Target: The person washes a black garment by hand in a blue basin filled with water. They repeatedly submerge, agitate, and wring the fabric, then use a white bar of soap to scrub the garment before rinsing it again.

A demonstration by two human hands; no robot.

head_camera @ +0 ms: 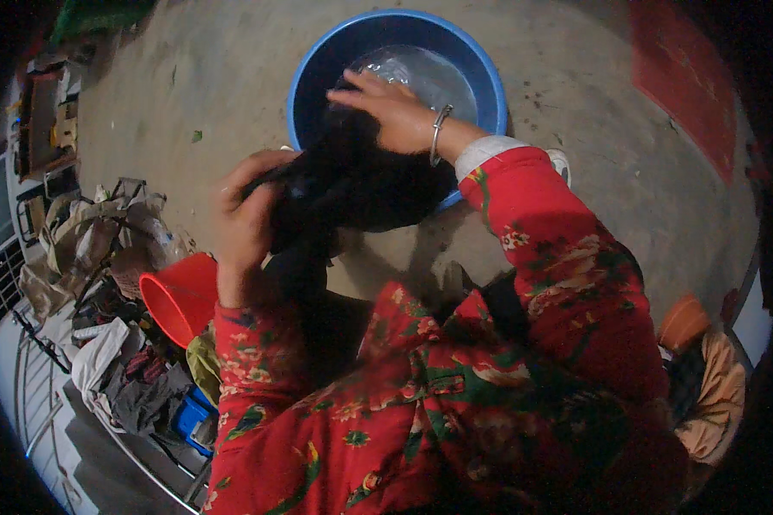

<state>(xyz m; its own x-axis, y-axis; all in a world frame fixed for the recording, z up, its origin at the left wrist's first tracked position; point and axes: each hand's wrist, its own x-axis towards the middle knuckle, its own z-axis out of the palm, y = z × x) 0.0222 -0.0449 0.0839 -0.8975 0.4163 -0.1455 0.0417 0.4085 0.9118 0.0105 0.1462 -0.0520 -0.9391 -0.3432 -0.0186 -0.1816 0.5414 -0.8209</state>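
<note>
A dark piece of cloth [367, 187] hangs over the near rim of a round blue basin [497, 96] on the floor. Cloudy water [448, 74] with a shiny patch shows inside the basin. Somewhat blurred, my left hand [248, 206] grips the cloth's left end, fingers over its edge. My right hand [396, 112], with a metal bangle at the wrist, is over the basin at the cloth's upper right. Its fingers are spread, and its palm side is hidden, so whether it grips the cloth is unclear.
To the left, a red plastic bucket [180, 299] lies tilted beside heaped cloths and bags [103, 238]. A blue container [196, 418] sits below it. At the right are an orange container [683, 322], tan cloth [715, 393] and a red panel [683, 84].
</note>
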